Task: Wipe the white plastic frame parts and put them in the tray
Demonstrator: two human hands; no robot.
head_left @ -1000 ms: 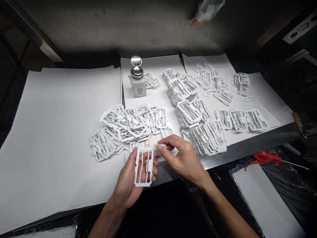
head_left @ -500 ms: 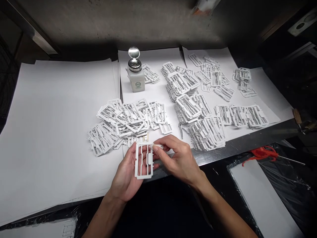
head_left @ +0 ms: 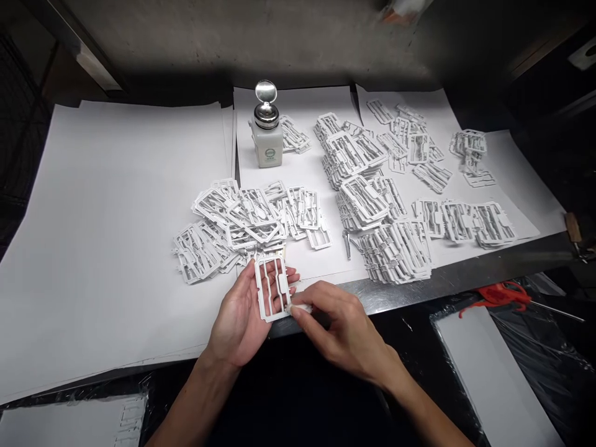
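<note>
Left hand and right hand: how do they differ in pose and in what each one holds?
The left hand is turned palm up, while the right hand shows its back to the camera.
The left hand supports a white frame over its palm and fingers; the right hand pinches a small white piece between thumb and finger, at the frame's lower right corner.
Both are bare.

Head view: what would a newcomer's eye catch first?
Probably the red tool at right, bright against dark plastic. Next, the white bottle, metal lid raised, behind the loose white frames. Front centre, the left hand holds a single frame; the right hand pinches a white piece at its corner.
</note>
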